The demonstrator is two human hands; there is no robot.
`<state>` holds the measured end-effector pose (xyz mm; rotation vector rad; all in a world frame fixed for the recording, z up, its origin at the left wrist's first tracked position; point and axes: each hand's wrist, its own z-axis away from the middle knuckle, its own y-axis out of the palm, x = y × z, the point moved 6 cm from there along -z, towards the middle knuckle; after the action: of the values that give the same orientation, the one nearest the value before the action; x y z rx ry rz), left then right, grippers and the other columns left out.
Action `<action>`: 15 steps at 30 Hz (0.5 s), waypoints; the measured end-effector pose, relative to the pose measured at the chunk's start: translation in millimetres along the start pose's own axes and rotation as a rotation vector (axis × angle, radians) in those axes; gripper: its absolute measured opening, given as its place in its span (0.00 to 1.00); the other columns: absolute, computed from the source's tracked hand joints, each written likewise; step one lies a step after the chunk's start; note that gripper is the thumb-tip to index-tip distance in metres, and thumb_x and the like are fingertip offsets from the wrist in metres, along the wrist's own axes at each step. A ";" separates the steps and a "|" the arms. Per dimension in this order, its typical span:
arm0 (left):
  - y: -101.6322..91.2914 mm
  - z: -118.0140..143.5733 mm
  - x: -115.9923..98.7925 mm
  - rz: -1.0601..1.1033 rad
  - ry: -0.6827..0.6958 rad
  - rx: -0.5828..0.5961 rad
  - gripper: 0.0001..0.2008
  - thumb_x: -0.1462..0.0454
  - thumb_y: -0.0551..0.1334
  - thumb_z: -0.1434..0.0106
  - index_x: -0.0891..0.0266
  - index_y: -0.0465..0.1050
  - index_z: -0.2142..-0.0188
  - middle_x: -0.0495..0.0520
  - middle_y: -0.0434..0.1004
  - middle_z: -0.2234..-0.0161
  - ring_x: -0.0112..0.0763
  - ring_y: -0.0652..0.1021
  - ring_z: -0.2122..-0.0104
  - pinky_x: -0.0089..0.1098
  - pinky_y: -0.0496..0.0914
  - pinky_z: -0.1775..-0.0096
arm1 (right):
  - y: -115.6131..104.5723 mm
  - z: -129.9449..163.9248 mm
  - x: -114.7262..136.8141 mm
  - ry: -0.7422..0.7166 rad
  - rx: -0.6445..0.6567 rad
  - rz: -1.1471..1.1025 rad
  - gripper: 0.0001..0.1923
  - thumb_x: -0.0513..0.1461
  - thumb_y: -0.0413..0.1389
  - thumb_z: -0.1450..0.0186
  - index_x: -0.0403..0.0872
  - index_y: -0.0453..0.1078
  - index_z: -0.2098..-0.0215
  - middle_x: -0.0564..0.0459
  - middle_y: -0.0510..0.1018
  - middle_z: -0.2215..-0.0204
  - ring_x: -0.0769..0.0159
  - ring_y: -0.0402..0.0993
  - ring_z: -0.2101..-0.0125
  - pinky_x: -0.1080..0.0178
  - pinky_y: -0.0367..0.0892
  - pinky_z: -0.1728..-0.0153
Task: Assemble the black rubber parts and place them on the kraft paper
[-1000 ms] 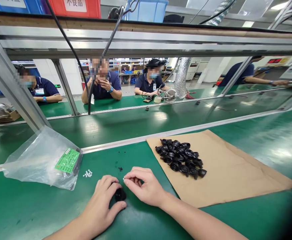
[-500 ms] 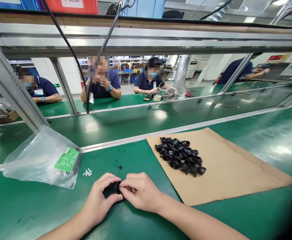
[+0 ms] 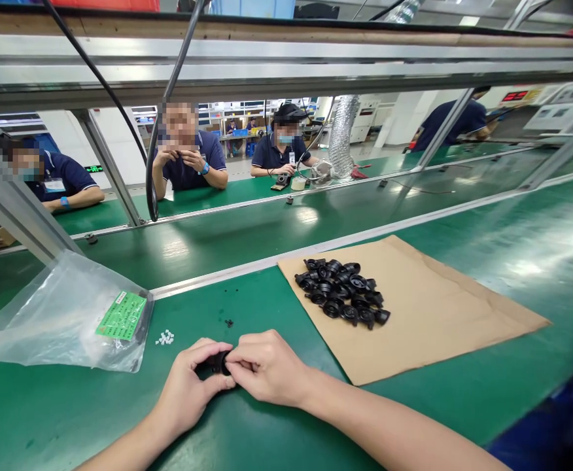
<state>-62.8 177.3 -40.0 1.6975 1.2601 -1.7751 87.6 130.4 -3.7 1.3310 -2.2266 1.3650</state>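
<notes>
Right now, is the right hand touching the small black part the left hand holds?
Touching. The head view shows the right hand with its fingers pressed onto the small black part, which the left hand grips.

Your left hand [image 3: 188, 386] and right hand [image 3: 267, 366] meet low in front of you, fingertips pinched together, both forearms angling in from below, wrists low, fingers curled.

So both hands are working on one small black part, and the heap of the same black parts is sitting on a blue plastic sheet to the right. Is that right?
Not quite. The head view shows the pile of black parts lying on a brown cardboard sheet, not a blue plastic one. The rest holds: the left hand and right hand are closed together on one small black part.
</notes>
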 end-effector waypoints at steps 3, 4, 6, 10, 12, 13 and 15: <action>0.3 -0.6 -0.1 -0.009 0.008 -0.001 0.18 0.53 0.76 0.42 0.55 0.84 0.54 0.53 0.84 0.60 0.40 0.80 0.59 0.35 0.74 0.55 | 1.2 1.2 -1.6 -0.004 0.015 -0.002 0.10 0.34 0.57 0.36 0.49 0.79 0.73 0.57 0.73 0.80 0.70 0.66 0.81 0.65 0.55 0.77; 0.4 -0.8 -0.3 -0.014 0.010 -0.003 0.18 0.53 0.76 0.42 0.55 0.84 0.54 0.53 0.84 0.60 0.40 0.81 0.59 0.35 0.74 0.55 | 1.6 1.7 -2.4 -0.003 0.018 -0.001 0.10 0.34 0.57 0.37 0.49 0.79 0.73 0.57 0.73 0.80 0.70 0.66 0.81 0.65 0.55 0.77; 0.6 -0.8 -1.2 -0.023 0.018 -0.006 0.18 0.53 0.76 0.41 0.55 0.84 0.55 0.54 0.84 0.60 0.40 0.81 0.59 0.35 0.74 0.55 | 2.1 2.4 -3.6 0.003 0.016 0.003 0.10 0.34 0.57 0.37 0.48 0.79 0.73 0.57 0.73 0.80 0.70 0.66 0.81 0.65 0.55 0.77; 0.7 -0.6 -3.8 -0.045 0.037 -0.014 0.17 0.51 0.75 0.41 0.56 0.84 0.56 0.55 0.85 0.61 0.41 0.81 0.60 0.37 0.75 0.56 | 2.9 2.3 -3.6 0.028 0.009 -0.017 0.10 0.34 0.57 0.37 0.49 0.79 0.73 0.57 0.73 0.80 0.69 0.66 0.81 0.65 0.56 0.78; 0.7 -0.7 -4.8 -0.050 0.049 -0.017 0.17 0.51 0.75 0.40 0.56 0.85 0.56 0.55 0.85 0.61 0.41 0.81 0.60 0.37 0.75 0.57 | 3.4 1.9 -3.5 0.057 0.012 -0.035 0.10 0.33 0.57 0.38 0.49 0.79 0.74 0.57 0.72 0.81 0.70 0.65 0.81 0.66 0.56 0.78; 0.8 -0.9 -5.0 -0.048 0.056 -0.017 0.17 0.51 0.75 0.41 0.56 0.85 0.56 0.55 0.85 0.61 0.41 0.81 0.61 0.38 0.75 0.57 | 3.4 1.8 -3.3 0.069 0.016 -0.039 0.11 0.33 0.57 0.38 0.49 0.79 0.75 0.58 0.72 0.82 0.70 0.65 0.81 0.66 0.56 0.78; 0.1 -1.3 -4.5 -0.036 0.071 -0.024 0.17 0.52 0.75 0.41 0.55 0.85 0.55 0.55 0.84 0.62 0.41 0.81 0.60 0.38 0.76 0.56 | 2.1 1.3 -2.1 0.075 0.019 -0.040 0.11 0.33 0.58 0.37 0.49 0.79 0.75 0.58 0.72 0.81 0.71 0.64 0.81 0.66 0.56 0.77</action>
<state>-61.1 176.9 -35.7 1.7494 1.3448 -1.7266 87.4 130.9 -6.9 1.3013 -2.1320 1.4022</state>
